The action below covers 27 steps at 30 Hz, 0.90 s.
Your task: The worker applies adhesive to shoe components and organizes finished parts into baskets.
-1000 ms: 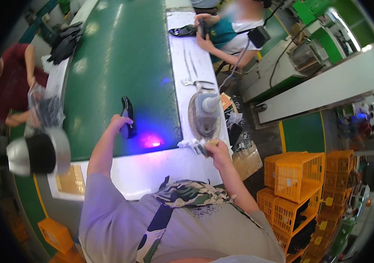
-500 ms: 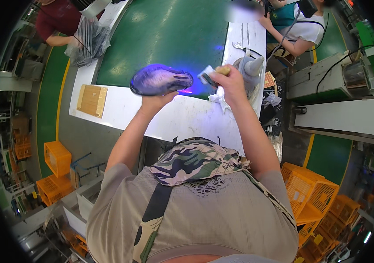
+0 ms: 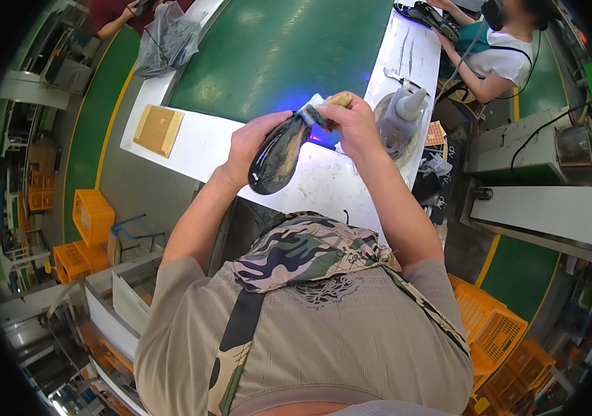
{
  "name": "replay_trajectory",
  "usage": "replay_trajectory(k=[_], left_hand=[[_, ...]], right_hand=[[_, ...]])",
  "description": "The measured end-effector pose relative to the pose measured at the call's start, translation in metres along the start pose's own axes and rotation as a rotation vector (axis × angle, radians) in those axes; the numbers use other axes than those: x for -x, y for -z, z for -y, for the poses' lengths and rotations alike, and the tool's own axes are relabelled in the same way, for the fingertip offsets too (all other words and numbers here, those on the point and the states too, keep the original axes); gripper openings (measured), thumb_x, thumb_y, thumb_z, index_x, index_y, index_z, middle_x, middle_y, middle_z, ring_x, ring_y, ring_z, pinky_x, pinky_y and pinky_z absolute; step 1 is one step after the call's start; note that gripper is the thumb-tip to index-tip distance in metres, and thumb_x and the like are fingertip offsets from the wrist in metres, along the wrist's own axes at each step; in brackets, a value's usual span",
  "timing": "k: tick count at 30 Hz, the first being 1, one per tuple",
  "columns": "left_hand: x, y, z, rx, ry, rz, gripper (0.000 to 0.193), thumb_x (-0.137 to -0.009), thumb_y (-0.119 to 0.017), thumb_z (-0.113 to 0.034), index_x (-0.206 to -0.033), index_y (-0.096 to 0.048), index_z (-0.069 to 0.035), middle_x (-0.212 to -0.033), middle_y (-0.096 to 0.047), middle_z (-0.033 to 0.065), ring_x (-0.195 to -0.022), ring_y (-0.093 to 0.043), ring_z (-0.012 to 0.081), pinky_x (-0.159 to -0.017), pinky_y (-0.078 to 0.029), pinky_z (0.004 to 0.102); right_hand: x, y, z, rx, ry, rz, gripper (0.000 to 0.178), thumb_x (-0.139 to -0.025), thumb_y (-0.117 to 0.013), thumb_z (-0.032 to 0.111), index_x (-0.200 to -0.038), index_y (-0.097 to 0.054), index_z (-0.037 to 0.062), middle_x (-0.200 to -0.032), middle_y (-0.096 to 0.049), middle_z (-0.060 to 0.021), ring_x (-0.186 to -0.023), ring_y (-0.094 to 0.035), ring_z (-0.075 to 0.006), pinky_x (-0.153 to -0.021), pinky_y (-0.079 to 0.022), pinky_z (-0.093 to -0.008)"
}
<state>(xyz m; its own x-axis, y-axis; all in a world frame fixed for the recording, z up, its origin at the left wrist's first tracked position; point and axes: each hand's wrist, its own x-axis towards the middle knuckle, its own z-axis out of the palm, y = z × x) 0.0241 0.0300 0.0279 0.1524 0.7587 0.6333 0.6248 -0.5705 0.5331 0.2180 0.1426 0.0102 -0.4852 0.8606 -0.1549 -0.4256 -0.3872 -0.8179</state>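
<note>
So, left hand (image 3: pixel 254 142) grips the black shoe (image 3: pixel 275 165) mid-frame, probably to keep it steady, while the right hand (image 3: pixel 355 126) pinches a pale cloth (image 3: pixel 312 111) at its upper end.

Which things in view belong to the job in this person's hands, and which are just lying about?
In the job:
- shiny black shoe, held by the left hand
- whitish cloth-like wad, pinched in the right hand, at the shoe's far end

Lying about, untouched by these hands:
- pale bottle (possibly a supply; unclear)
- tan panel
- orange crates
</note>
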Motion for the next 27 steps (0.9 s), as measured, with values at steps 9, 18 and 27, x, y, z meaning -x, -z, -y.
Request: replay_trajectory(k=[9, 18, 27], left_hand=[[0.002, -0.013, -0.026, -0.053, 0.297, 0.089, 0.055, -0.065, -0.081, -0.01, -0.115, -0.059, -0.005, -0.094, -0.068, 0.0144, -0.083, -0.069, 0.0284, -0.075, -0.055, 0.0351], [0.007, 0.005, -0.036, 0.183, 0.733, 0.509, 0.054, -0.05, -0.082, -0.015, -0.098, -0.06, -0.002, -0.081, -0.066, 0.0096, -0.075, -0.065, 0.0217, -0.074, -0.052, 0.0326], [0.028, 0.009, -0.049, 0.694, 1.012, 0.378, 0.05, -0.052, -0.08, -0.008, -0.099, -0.064, 0.001, -0.09, -0.067, 0.0061, -0.083, -0.062, 0.0156, -0.08, -0.05, 0.0282]], right_hand=[[0.022, -0.021, 0.041, 0.056, 0.082, 0.136, 0.02, -0.074, -0.074, -0.001, -0.086, -0.058, 0.0011, -0.081, -0.061, -0.0047, -0.071, -0.059, -0.0111, -0.066, -0.05, -0.0267], [0.006, -0.031, 0.052, 0.26, 0.334, 0.318, 0.018, -0.077, -0.072, -0.001, -0.084, -0.056, 0.0017, -0.087, -0.06, -0.0045, -0.078, -0.057, -0.0101, -0.072, -0.049, -0.0244], [-0.009, -0.028, 0.024, 0.402, 0.427, 0.509, 0.02, -0.075, -0.07, -0.002, -0.078, -0.051, 0.0031, -0.084, -0.058, -0.0063, -0.085, -0.057, -0.0146, -0.076, -0.046, -0.0279]])
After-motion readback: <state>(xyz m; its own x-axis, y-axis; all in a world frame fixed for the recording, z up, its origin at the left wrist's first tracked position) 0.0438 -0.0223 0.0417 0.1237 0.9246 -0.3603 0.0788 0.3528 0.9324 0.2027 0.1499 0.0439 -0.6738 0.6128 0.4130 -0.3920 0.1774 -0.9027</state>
